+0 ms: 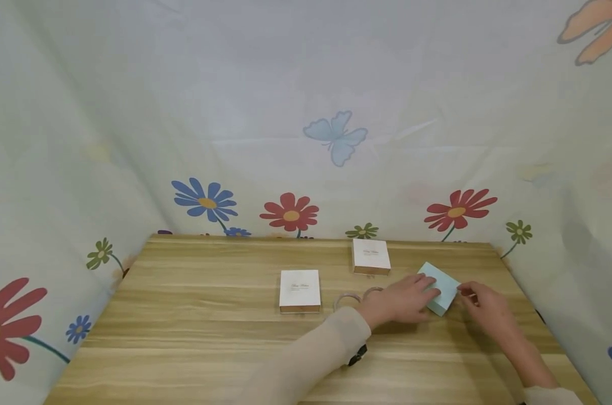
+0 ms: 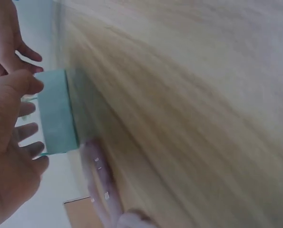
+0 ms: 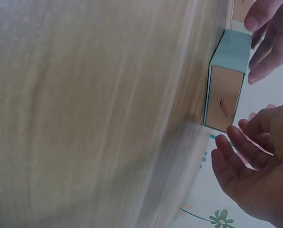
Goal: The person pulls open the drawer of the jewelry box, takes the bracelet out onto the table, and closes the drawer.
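Observation:
A small pale teal drawer box (image 1: 441,288) sits at an angle on the right part of the table. My left hand (image 1: 406,298) lies at its left side, the fairly straight fingers reaching over its top. At the box's right end is my right hand (image 1: 490,312), fingers loosely bent. The right wrist view shows the box's tan drawer front (image 3: 223,92) with a small pull tab (image 3: 225,108). There, the right fingertips (image 3: 220,139) are close below the front's corner; whether they touch it is unclear. Two bangles (image 1: 346,297) lie beside the left wrist, partly hidden.
A white box with a tan front (image 1: 300,291) stands left of the bangles. Another white box (image 1: 370,256) stands near the table's back edge. Flowered fabric (image 1: 265,140) hangs behind and beside the wood-grain table (image 1: 184,315).

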